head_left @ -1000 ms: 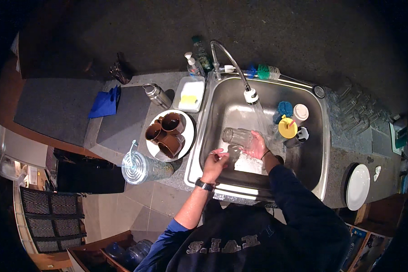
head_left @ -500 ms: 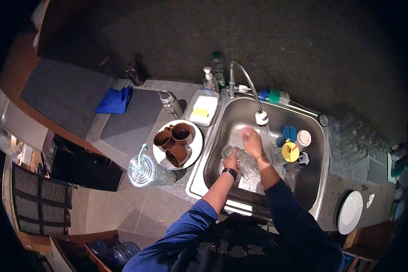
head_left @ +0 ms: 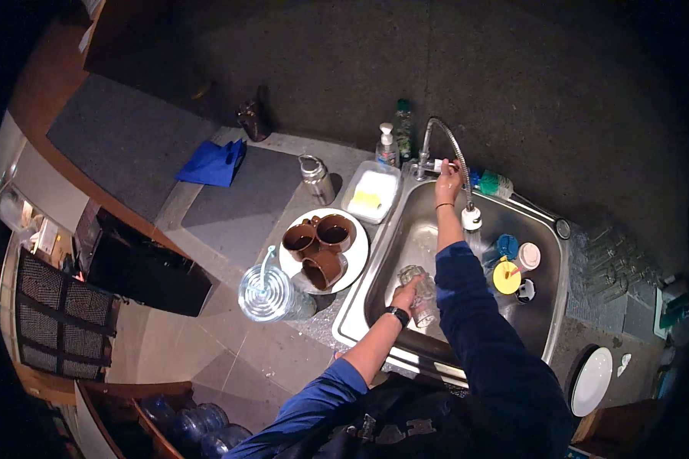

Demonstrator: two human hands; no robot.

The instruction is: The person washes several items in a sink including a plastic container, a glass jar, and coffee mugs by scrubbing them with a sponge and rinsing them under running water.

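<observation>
The left hand [head_left: 405, 297] has its fingers clamped on a clear glass [head_left: 424, 297] toward the sink's [head_left: 540, 306] eight o'clock. Toward twelve, the right hand [head_left: 448, 183] meets the tap [head_left: 423, 164]; I cannot tell whether its fingers grip.

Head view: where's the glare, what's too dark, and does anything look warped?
Head view: glare whitens the sink rim at its near-left corner, while the left hand and its glass are lit clearly enough. Head view: the corners go black, and the glassware at far right is dim. Head view: edges toward the picture's left side look bowed.
</observation>
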